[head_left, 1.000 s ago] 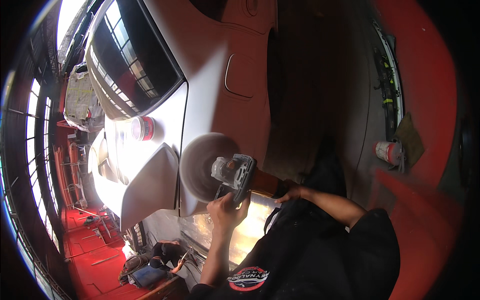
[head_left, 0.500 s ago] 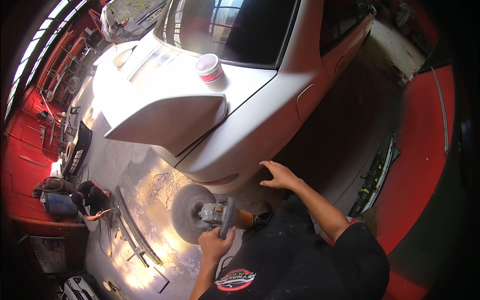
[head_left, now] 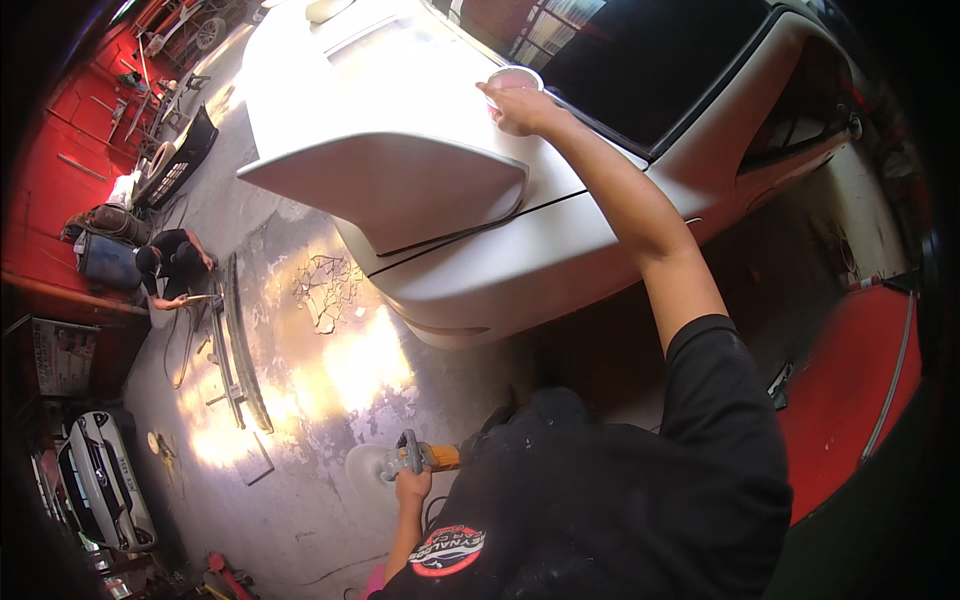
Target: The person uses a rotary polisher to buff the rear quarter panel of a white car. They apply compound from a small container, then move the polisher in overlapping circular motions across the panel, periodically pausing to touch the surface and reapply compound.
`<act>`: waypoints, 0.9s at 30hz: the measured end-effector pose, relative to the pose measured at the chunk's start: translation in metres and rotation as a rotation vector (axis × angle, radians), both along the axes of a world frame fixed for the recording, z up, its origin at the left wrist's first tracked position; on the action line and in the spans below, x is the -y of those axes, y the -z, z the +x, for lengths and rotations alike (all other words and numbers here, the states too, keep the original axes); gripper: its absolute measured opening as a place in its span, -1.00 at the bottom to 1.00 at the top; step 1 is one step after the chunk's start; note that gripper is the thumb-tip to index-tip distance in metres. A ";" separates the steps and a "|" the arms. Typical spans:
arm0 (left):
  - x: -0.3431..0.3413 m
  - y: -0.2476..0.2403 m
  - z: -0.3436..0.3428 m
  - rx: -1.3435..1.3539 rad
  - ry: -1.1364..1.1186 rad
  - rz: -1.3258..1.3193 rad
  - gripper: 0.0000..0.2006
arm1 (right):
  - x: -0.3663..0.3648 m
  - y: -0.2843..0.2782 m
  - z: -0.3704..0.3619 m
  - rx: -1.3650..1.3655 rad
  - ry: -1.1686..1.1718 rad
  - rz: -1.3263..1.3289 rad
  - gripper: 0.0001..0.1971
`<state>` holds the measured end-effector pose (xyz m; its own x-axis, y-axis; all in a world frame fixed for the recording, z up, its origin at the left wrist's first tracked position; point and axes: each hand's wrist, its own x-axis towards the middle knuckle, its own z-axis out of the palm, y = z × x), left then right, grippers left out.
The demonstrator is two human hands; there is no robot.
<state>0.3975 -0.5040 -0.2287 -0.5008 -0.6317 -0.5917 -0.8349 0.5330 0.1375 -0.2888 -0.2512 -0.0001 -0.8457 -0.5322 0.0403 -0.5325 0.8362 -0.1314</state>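
Observation:
My left hand (head_left: 411,486) grips the handle of an orange and grey power polisher (head_left: 444,457), held low beside my body. Its round pale pad (head_left: 368,467) faces left, clear of the car. My right arm stretches far forward over the trunk of a white car (head_left: 480,265). There my right hand (head_left: 522,110) has its fingers around a small round tub (head_left: 517,78) with a pale lid. The hand covers most of the tub's side. A large rear spoiler (head_left: 400,180) rises from the trunk, left of my forearm.
At left a person (head_left: 178,262) crouches by a long dark curved bar (head_left: 240,345) on the floor. A black bumper (head_left: 182,160) lies farther back. Thin broken pieces (head_left: 328,290) are scattered behind the car. A white car front (head_left: 105,480) stands lower left.
My right hand has gone from open in the air beside the rear bumper up to the tub. The polisher has come down, away from the car. The view has shifted.

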 end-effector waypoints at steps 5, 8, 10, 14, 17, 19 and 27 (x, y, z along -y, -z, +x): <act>-0.004 0.058 0.070 -0.129 -0.365 0.106 -0.58 | -0.006 0.001 -0.011 -0.009 -0.081 0.031 -0.31; -0.021 0.023 0.064 -0.081 -0.651 0.154 -0.59 | -0.015 0.002 -0.008 -0.055 -0.149 0.050 -0.28; -0.012 0.053 0.090 -0.180 -0.833 0.151 -0.56 | -0.008 -0.005 -0.011 -0.034 -0.120 0.057 -0.29; 0.013 0.111 0.143 -0.048 -0.909 0.148 -0.52 | -0.007 -0.004 -0.014 -0.166 -0.185 0.050 -0.36; -0.016 0.070 0.112 -0.070 -0.713 0.042 -0.51 | -0.012 -0.005 -0.009 -0.162 -0.162 0.031 -0.41; -0.019 0.059 0.111 -0.129 -0.697 0.077 -0.52 | -0.013 -0.006 -0.006 -0.170 -0.152 -0.051 -0.44; 0.011 0.074 0.100 -0.029 -0.582 0.182 -0.52 | -0.055 -0.004 0.112 -0.290 0.130 -0.980 -0.44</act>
